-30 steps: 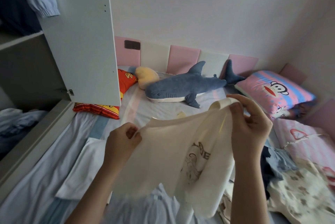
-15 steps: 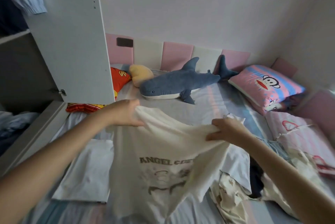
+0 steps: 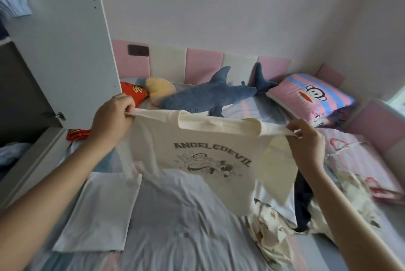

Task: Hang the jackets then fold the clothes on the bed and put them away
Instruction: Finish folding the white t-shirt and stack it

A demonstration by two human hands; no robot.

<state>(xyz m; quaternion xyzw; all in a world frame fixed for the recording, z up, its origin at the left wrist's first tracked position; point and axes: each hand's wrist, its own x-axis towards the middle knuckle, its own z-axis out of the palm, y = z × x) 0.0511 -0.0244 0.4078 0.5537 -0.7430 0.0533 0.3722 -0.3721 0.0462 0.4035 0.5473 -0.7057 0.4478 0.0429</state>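
At the far left a white wardrobe door [image 3: 65,51] stands open over the edge of the bed [image 3: 186,246] and hides part of a red cushion with yellow print [image 3: 133,93]. The left hand [image 3: 111,121] grips one shoulder of a cream cotton T-shirt [image 3: 197,139], with its fingers curled around the fabric. The T-shirt hangs in the air above the bed, stretched between both hands, with the printed front toward the camera. Its grey block letters read "ANGELCDEVIL". Below them is a small grey cartoon drawing, too blurred to describe. The right hand [image 3: 306,139] pinches the other shoulder. Below, on the left, a folded white garment [image 3: 98,211] lies on the sheet. Behind the T-shirt lie a yellow plush toy [image 3: 160,91] and a blue plush shark [image 3: 208,99], whose underside the T-shirt's upper edge covers. Further right is a pink and blue striped pillow with a monkey face [image 3: 311,97]. Near the right arm lies a loose pile of unfolded clothes [image 3: 269,227].
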